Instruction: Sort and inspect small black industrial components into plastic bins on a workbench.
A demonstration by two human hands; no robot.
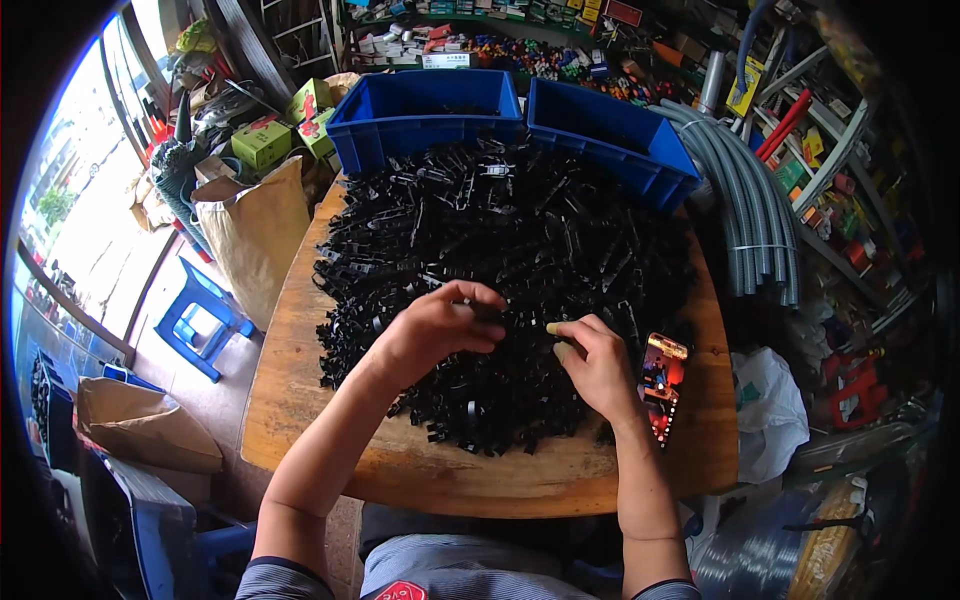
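Note:
A wide heap of small black plastic parts (490, 225) covers most of the wooden table (460, 488). Over the heap's near half, my left hand (435, 330) has its fingers curled round a small black plastic part (484, 313), whose exact kind is too dark to tell. To its right, my right hand (600, 368) hovers low over the parts. Yellowish covers sit on its thumb and index fingertips, which stand a little apart; I see nothing between them. Its remaining fingers are mostly hidden.
Two blue bins (430, 130) (610, 150) stand along the table's far edge. A lit phone (663, 385) lies by the right edge. A blue stool (203, 318) and paper sack (258, 230) are on the left; coiled grey conduit (755, 215) hangs right.

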